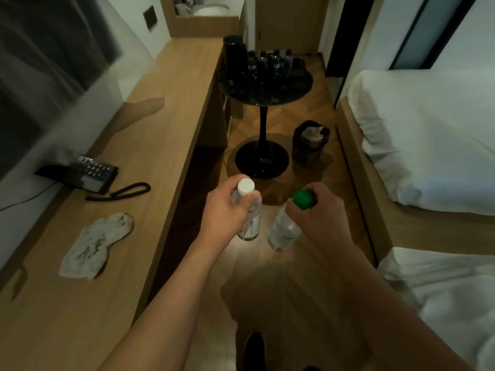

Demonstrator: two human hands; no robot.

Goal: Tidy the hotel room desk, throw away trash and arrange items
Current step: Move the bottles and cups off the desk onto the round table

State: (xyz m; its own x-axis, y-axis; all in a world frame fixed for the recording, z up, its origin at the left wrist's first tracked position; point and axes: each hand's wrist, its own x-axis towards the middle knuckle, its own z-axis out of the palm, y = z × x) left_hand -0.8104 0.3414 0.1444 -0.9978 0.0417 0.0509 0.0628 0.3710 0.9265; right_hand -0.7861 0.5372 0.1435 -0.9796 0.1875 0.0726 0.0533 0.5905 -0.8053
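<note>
My left hand (223, 210) grips a clear plastic bottle with a white cap (250, 223) near its neck. My right hand (318, 212) holds a second clear bottle with a green cap (284, 232) by its top. Both bottles hang upright over the wooden floor, to the right of the long wooden desk (150, 156). A crumpled grey cloth (93, 245) lies on the desk near its front. Farther along the floor stands a dark waste bin (310, 141) with paper in it.
A black desk phone (85, 174) with a coiled cord sits by the wall. A round black side table (265, 84) carrying dark bottles and a kettle stands ahead on a pedestal. White beds (417, 140) line the right side.
</note>
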